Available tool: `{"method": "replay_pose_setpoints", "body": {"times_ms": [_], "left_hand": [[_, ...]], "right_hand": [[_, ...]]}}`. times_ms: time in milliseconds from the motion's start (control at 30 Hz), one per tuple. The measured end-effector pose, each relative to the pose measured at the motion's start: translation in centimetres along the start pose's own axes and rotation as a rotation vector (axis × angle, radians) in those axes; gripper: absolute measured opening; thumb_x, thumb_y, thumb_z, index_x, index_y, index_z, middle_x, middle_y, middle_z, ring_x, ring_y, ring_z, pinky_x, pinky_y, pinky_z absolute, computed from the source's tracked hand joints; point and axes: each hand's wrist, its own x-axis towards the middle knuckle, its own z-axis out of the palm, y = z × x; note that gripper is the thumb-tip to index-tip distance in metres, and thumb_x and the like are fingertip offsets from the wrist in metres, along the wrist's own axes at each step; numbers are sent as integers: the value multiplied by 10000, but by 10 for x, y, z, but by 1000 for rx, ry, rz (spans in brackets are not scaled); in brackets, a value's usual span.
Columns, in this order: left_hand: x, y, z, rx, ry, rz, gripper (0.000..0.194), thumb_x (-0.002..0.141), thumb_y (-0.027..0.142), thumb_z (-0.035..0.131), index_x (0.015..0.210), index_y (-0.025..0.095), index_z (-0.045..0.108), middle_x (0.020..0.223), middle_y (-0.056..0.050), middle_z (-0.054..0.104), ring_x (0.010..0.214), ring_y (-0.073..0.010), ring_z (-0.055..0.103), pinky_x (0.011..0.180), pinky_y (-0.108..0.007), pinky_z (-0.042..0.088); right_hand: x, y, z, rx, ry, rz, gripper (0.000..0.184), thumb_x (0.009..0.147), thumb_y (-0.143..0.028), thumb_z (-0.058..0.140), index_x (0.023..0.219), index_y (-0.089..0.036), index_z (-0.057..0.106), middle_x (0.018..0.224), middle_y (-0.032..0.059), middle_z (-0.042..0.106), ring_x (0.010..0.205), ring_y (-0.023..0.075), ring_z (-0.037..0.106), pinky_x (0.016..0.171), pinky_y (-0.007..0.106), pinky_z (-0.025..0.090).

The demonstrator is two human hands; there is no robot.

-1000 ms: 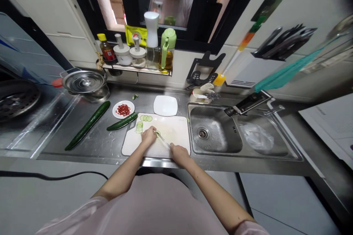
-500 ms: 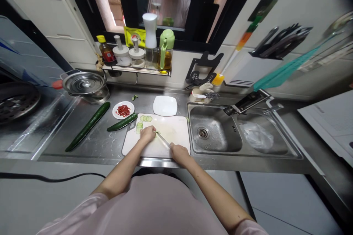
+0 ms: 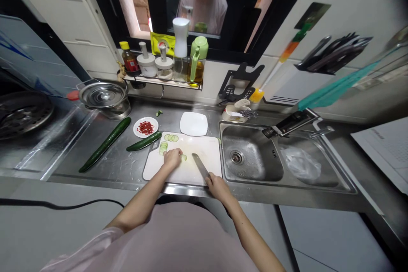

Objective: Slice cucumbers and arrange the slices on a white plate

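My right hand [image 3: 217,186] grips a kitchen knife [image 3: 200,165] by its handle, its blade angled over the white cutting board [image 3: 197,174] and apart from the cucumber pieces. On the board's left half, my left hand [image 3: 173,158] is closed with its fingertips on cucumber slices [image 3: 183,158]; the fingers partly hide them. Behind that hand, a stack of cucumber rounds [image 3: 163,148] and a short row of rounds [image 3: 171,138] lie near the board's upper left corner. A cut length of cucumber [image 3: 144,141] rests with one end at the board's left edge.
A whole cucumber [image 3: 105,145] lies on the left of the counter. Behind the board stand a plate of chopped red peppers [image 3: 145,134] and a white plate [image 3: 194,124]. The sink [image 3: 251,174] adjoins on the right. A lidded steel pot [image 3: 103,95] stands at the back left.
The knife has moved right, away from my left hand and the slices. My left hand stays near the same spot, with cut slices now showing beside its fingertips. The whole view has shifted slightly.
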Motion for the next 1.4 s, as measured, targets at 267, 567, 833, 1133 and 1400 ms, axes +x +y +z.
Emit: {"method": "replay_pose_setpoints", "body": {"times_ms": [267, 567, 833, 1133, 1400], "left_hand": [[-18, 3, 4, -67, 66, 21, 111, 819, 272, 543, 845, 230, 642, 963, -29, 709, 963, -205, 610, 864, -334, 358], [-19, -32, -1, -317, 187, -179, 98, 796, 326, 582, 842, 257, 634, 834, 29, 700, 818, -149, 626, 716, -248, 379], [-12, -67, -7, -372, 284, -342, 88, 778, 326, 592, 823, 258, 625, 847, 32, 703, 861, -171, 633, 776, -285, 374], [-9, -73, -10, -271, 363, -381, 134, 808, 328, 553, 893, 267, 637, 969, -8, 700, 1014, -235, 577, 883, -371, 343], [-14, -74, -8, -196, 399, -386, 204, 824, 345, 543, 995, 262, 615, 1080, -59, 659, 1077, -263, 534, 921, -404, 329]], "right_hand": [[6, 3, 4, 17, 11, -31, 319, 973, -350, 330, 1136, -184, 548, 1036, 123, 687, 956, 211, 628, 703, 255, 332], [13, 2, 2, 46, 14, -79, 330, 967, -340, 324, 1127, -184, 567, 1018, 107, 691, 973, 207, 631, 734, 248, 357], [19, -4, 0, 6, 0, -104, 282, 963, -310, 332, 1048, -183, 569, 976, 99, 695, 930, 199, 636, 708, 243, 343], [20, -10, -4, -10, -19, -116, 300, 967, -332, 325, 1078, -195, 567, 991, 93, 691, 949, 191, 630, 735, 240, 353], [22, -9, 0, -5, -22, -128, 337, 964, -332, 309, 1121, -185, 568, 1012, 103, 688, 982, 211, 624, 764, 257, 369]]}}
